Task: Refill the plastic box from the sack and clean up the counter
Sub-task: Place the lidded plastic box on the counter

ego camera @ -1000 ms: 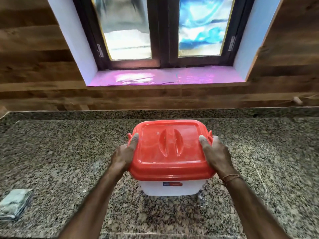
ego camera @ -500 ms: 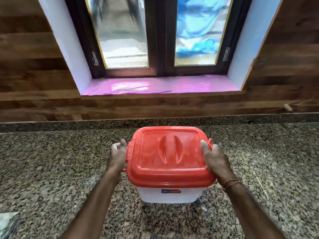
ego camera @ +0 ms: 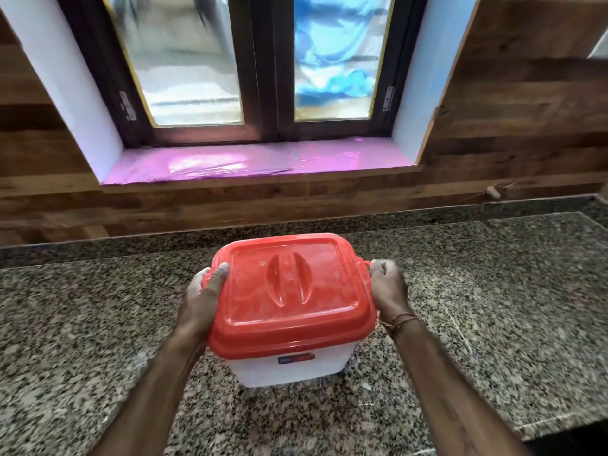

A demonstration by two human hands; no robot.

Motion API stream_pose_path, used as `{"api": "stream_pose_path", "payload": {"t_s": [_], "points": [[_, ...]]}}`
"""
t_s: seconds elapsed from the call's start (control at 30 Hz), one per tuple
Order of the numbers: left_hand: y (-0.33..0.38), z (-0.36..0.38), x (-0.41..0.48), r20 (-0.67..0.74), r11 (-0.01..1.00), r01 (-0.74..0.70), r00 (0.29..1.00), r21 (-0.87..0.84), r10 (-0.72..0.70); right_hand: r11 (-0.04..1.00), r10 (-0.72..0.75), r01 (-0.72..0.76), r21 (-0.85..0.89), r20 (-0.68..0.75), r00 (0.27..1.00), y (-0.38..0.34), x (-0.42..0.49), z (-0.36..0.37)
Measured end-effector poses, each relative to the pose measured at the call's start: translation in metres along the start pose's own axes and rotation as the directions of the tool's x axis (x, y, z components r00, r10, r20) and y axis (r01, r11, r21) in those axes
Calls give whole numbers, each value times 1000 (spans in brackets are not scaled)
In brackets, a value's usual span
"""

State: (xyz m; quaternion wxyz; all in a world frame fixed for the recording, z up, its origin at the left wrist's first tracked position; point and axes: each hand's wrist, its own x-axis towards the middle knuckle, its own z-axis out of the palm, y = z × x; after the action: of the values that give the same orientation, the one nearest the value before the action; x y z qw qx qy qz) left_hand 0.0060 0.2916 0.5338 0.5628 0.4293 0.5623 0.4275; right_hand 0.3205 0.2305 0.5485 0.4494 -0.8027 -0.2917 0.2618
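Observation:
A white plastic box [ego camera: 289, 368] with a red lid [ego camera: 289, 291] stands on the speckled granite counter [ego camera: 98, 324], straight in front of me. The lid is closed and dusted with white powder. My left hand [ego camera: 202, 299] grips the lid's left edge, thumb on top. On the opposite side my right hand [ego camera: 390, 289] clasps the lid near the red side latch. The box looks slightly turned, its right corner nearer the wall. No sack is in view.
Behind the counter runs a wooden wall [ego camera: 510, 126] with a closed window [ego camera: 263, 60] and a pink-lined sill [ego camera: 256, 161]. The counter's front edge drops off at the lower right [ego camera: 559, 426]. A small cork-like object [ego camera: 493, 192] hangs on the wall at right.
The box has shifted a little away from me and turned. My left hand let go briefly, then gripped the lid's left edge again. The folded cloth at the far left has left the view.

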Motion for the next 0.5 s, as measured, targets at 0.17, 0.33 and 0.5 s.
{"api": "stream_pose_path", "payload": {"t_s": [0.17,0.33,0.5], "points": [[-2,4,-19,5,995,-56,998,78,55,973,-218,225,-41,135,967,10,-16,-1],[9,7,-21,60,998,-45,997,51,42,980,-77,15,196,311,947,14,-8,-13],[11,11,-27,63,999,-26,998,-29,28,888,-142,-58,456,392,909,18,-26,-8]]}}
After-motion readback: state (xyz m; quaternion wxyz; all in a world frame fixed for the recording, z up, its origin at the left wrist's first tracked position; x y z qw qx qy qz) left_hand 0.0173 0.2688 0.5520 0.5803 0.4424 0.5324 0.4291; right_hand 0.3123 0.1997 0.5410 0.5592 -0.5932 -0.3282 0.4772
